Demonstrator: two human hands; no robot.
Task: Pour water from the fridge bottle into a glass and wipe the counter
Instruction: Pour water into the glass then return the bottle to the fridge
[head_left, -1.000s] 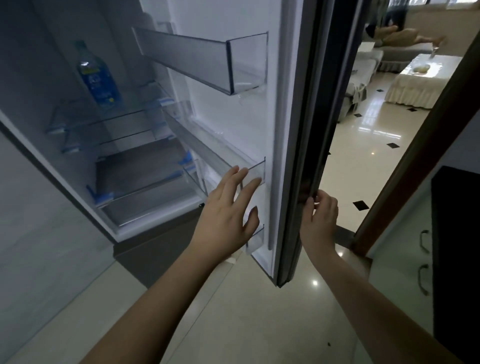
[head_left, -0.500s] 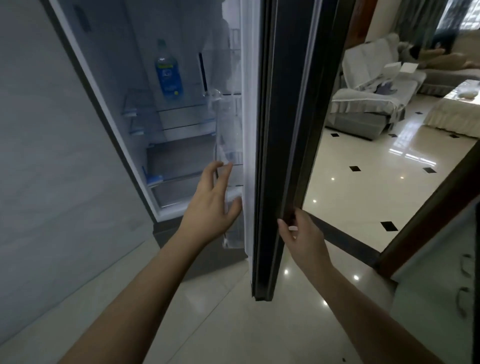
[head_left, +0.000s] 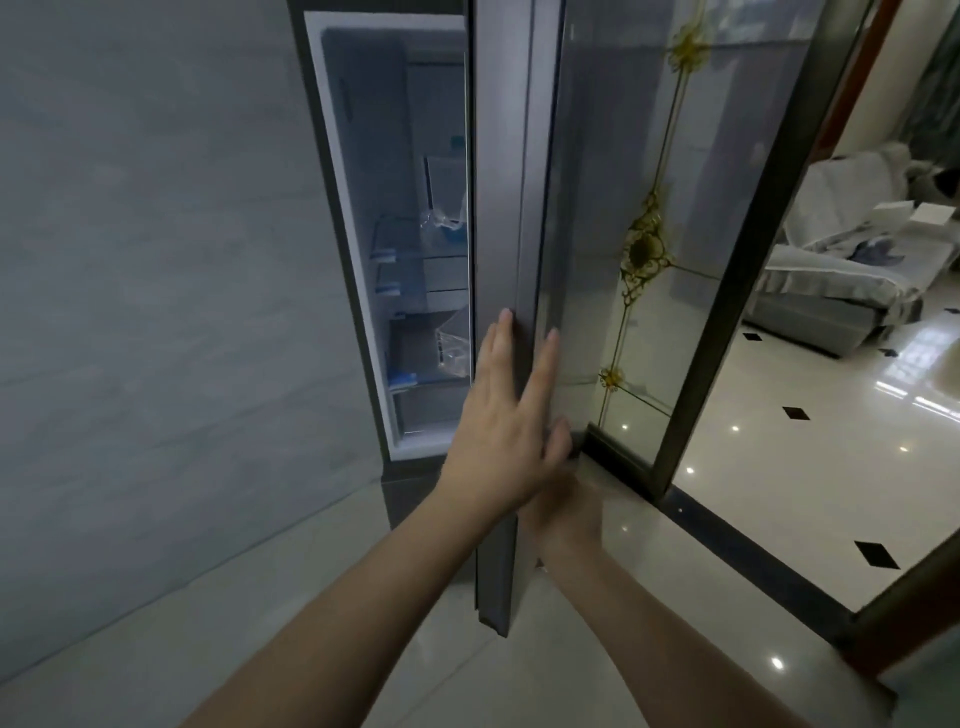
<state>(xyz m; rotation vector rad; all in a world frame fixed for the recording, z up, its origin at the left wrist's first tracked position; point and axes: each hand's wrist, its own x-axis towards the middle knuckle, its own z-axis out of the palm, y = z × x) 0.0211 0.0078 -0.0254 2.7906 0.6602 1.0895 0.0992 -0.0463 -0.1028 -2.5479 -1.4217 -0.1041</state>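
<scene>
One broad grey wall (head_left: 156, 312) across the whole left side, running up to the fridge's dark frame. Right of it, the fridge door (head_left: 498, 208), turned almost edge-on, its free edge near the cabinet's left frame. Behind that, a dark-framed glass door (head_left: 675, 156) with gold ornament, its lower corner just beside the hands. Glossy pale floor (head_left: 805, 467) with black diamond tiles stretching open to the right, toward a covered sofa (head_left: 831, 291) well apart.

Between wall and door edge, only a narrow slot of fridge interior (head_left: 410, 364): white liner, clear shelves (head_left: 395, 283) with blue clips, crinkled clear film.

Left hand (head_left: 504, 441) raised on a straight forearm, palm flat against the fridge door's edge, fingers straight and spread, gripping nothing. Right hand (head_left: 569, 514) lower, tucked behind the left hand and the door's edge, blurred and mostly hidden; grasp impossible to tell.

Of the bottle, nothing sure: just a small teal patch high in the slot, beside the door edge, too little to identify.
</scene>
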